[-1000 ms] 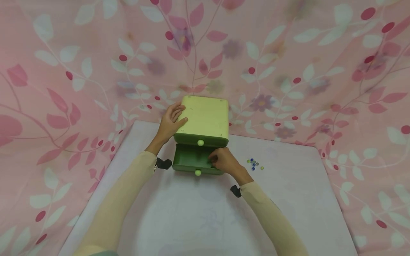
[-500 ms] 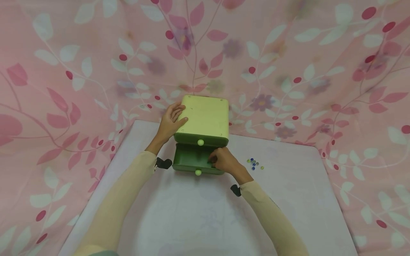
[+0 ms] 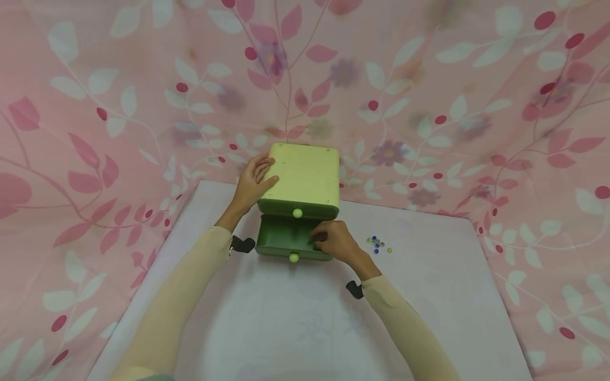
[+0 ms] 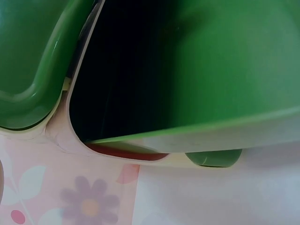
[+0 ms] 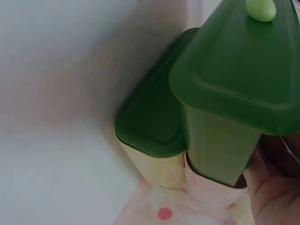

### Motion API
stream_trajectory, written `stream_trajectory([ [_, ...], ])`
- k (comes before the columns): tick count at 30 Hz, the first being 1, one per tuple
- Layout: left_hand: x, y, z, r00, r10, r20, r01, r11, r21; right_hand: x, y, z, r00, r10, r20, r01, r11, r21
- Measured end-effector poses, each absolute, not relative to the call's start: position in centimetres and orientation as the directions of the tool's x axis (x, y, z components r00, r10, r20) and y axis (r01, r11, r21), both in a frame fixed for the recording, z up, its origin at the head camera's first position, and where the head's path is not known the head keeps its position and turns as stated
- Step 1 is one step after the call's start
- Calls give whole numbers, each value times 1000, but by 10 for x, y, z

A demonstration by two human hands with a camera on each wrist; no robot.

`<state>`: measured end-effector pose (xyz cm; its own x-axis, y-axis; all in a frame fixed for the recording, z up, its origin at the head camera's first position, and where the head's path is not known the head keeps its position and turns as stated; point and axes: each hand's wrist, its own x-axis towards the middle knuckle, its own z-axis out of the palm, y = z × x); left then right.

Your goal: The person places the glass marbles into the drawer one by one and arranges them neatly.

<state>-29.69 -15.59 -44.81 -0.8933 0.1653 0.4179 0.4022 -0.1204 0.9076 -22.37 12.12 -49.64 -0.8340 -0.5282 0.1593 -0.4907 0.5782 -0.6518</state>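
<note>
A small green chest (image 3: 305,174) with a pale yellow-green top stands at the far edge of the white table (image 3: 310,317). Its upper drawer, with a pale knob (image 3: 297,213), is closed. The lower drawer (image 3: 281,238) is pulled out, its knob (image 3: 294,257) facing me. My left hand (image 3: 261,172) lies flat against the chest's left top edge, thumb on the lid. My right hand (image 3: 325,239) reaches into the drawer's right end with curled fingers; their tips are hidden. In the right wrist view the drawer (image 5: 234,79) fills the frame, with my fingers (image 5: 274,192) beside its wall.
Several small coloured beads (image 3: 378,244) lie on the table just right of the drawer. Pink leaf-print cloth (image 3: 429,106) hangs behind and drapes both sides. The left wrist view shows only the chest's green side (image 4: 225,70) and one foot (image 4: 213,158).
My right wrist has drawn back slightly toward me, while the hand stays at the drawer's right end. The left hand and the chest have not moved.
</note>
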Motion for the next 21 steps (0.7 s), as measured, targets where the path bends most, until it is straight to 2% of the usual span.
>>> stream_trajectory([
  [7, -297, -154, -447, -896, 161, 415, 400, -115, 909, -218, 137, -489, -823, -488, 291, -542, 520, -660],
  [13, -297, -155, -447, -894, 162, 417, 403, -110, 909, -218, 159, -484, -834, -430, 345, -535, 477, -697],
  [21, -296, -154, -445, -895, 157, 417, 404, -109, 908, -222, 202, -492, -877, -320, 358, -480, 559, -676],
])
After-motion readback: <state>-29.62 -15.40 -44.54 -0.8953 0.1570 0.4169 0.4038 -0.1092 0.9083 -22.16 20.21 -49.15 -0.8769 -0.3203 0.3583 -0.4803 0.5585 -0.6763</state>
